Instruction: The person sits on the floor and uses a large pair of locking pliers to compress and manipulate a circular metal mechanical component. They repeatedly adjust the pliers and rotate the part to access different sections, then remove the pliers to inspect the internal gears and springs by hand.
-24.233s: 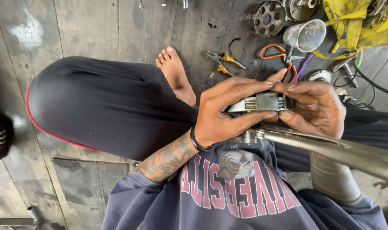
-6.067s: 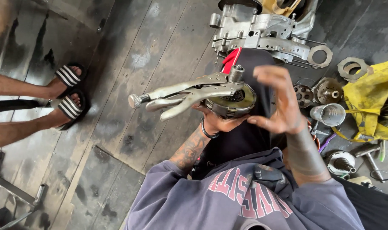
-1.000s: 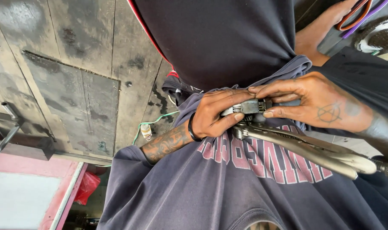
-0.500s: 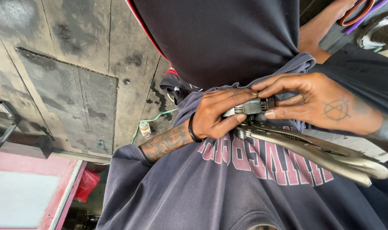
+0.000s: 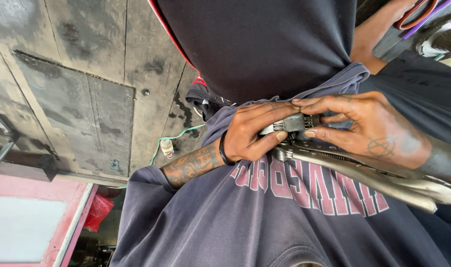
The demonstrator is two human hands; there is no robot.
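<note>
Gripping from centre frame: left hand (image 5: 252, 133) closed around small grey metal part (image 5: 291, 123), fingers clamped on its left end. Just right, right hand (image 5: 369, 129) pinching the same part, palm resting on long silver locking pliers (image 5: 364, 170) running toward lower right.

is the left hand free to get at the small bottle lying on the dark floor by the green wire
Probably not as things stand: the left hand grips the small metal part at the nose of the silver locking pliers. The small bottle lies apart on the floor, unblocked.
</note>
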